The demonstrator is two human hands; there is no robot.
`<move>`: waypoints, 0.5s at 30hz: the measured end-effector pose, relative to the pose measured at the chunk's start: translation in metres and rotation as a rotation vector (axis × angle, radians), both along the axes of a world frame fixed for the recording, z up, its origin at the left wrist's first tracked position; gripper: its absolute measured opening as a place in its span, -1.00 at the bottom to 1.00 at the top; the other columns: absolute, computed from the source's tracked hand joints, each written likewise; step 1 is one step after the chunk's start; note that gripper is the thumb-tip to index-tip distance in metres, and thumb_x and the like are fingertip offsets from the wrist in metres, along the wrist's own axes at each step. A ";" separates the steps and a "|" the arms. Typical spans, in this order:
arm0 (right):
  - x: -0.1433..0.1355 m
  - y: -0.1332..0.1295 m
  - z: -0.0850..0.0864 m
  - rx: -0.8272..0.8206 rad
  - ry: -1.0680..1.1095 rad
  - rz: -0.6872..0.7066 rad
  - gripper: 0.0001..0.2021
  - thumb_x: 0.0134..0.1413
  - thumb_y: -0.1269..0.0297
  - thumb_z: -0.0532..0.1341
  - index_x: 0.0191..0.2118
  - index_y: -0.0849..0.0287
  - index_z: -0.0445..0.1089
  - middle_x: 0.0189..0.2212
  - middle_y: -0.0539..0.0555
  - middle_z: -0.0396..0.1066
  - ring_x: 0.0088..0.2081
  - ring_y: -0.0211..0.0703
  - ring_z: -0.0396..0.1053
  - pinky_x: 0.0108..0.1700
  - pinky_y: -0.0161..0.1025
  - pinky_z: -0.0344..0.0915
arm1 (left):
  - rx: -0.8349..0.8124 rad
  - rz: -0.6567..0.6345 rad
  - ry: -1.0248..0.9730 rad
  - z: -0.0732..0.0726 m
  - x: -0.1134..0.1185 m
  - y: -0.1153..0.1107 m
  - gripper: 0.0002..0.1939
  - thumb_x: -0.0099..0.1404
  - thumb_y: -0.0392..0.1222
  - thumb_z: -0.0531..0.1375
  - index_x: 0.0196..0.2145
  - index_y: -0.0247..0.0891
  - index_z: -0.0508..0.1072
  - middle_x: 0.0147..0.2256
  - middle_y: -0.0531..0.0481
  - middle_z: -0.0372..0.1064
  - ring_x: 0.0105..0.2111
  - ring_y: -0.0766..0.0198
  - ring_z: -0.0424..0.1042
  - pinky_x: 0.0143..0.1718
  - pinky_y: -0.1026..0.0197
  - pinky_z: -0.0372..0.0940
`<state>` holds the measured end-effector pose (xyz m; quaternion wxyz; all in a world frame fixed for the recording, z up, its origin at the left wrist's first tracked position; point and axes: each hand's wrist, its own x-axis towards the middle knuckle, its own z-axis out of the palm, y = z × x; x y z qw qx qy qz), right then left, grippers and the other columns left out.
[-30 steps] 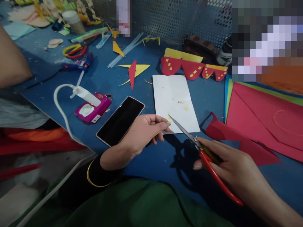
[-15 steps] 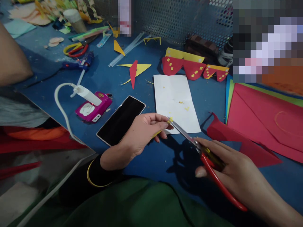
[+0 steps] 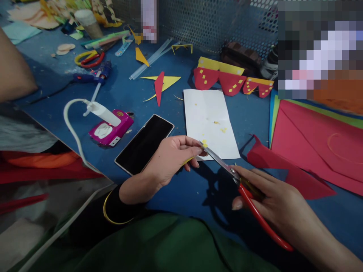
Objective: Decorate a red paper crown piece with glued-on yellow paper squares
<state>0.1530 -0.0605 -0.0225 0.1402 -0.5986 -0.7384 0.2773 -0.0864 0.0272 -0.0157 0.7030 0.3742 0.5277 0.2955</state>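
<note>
Pinched in my left hand (image 3: 170, 156) is a narrow yellow paper strip (image 3: 188, 160), mostly hidden by the fingers. My right hand (image 3: 279, 200) holds red-handled scissors (image 3: 259, 215), their blade tips at my left fingertips. Below the tips lies a white sheet (image 3: 208, 109), with small yellow paper bits (image 3: 224, 130) scattered on it. Beyond the sheet are a red cutout with yellow squares (image 3: 204, 78) and a smaller one (image 3: 258, 87). A black phone (image 3: 145, 143) lies beside my left hand, partly under the wrist.
Red paper sheets (image 3: 320, 139) and a red offcut (image 3: 283, 166) lie at the right. On the left are a magenta adapter (image 3: 111, 127) with a white cable, a blue glue gun (image 3: 98, 73) and other scissors (image 3: 90, 59). A person's arm (image 3: 15, 68) rests at the far left.
The scissors' tips have shifted slightly left at my left fingertips. A yellow bit that was at the blades now appears on the white sheet beneath them.
</note>
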 end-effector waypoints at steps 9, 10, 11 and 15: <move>0.001 0.001 0.001 -0.018 0.006 0.005 -0.57 0.17 0.19 0.28 0.17 -0.07 0.46 -0.20 -0.01 0.64 -0.27 -0.09 0.61 -0.37 -0.36 0.48 | -0.011 0.014 0.012 -0.001 0.001 0.000 -0.94 0.25 -0.38 0.25 -0.38 -0.31 0.51 -0.50 0.02 0.47 -0.60 0.43 0.36 -0.61 0.36 0.19; 0.001 0.001 0.001 -0.013 0.002 0.007 -0.57 0.17 0.18 0.28 0.17 -0.07 0.45 -0.19 0.00 0.64 -0.28 -0.10 0.61 -0.37 -0.37 0.47 | -0.010 0.014 0.010 -0.001 0.001 0.000 -0.94 0.25 -0.38 0.25 -0.38 -0.31 0.51 -0.50 0.02 0.47 -0.60 0.43 0.36 -0.61 0.36 0.19; 0.002 0.001 0.001 -0.008 -0.003 0.009 -0.57 0.17 0.16 0.30 0.17 -0.07 0.45 -0.19 0.00 0.63 -0.29 -0.11 0.61 -0.38 -0.37 0.47 | -0.009 0.013 0.008 -0.001 0.001 0.000 -0.94 0.25 -0.38 0.25 -0.38 -0.31 0.50 -0.50 0.03 0.47 -0.60 0.43 0.37 -0.62 0.36 0.19; 0.002 0.001 0.001 -0.013 -0.016 0.001 -0.51 0.11 0.06 0.36 0.18 -0.08 0.46 -0.16 0.02 0.63 -0.27 -0.07 0.60 -0.39 -0.36 0.47 | 0.005 0.005 -0.002 -0.003 0.000 0.000 -0.96 0.25 -0.36 0.26 -0.37 -0.31 0.51 -0.49 0.03 0.47 -0.60 0.43 0.37 -0.62 0.36 0.19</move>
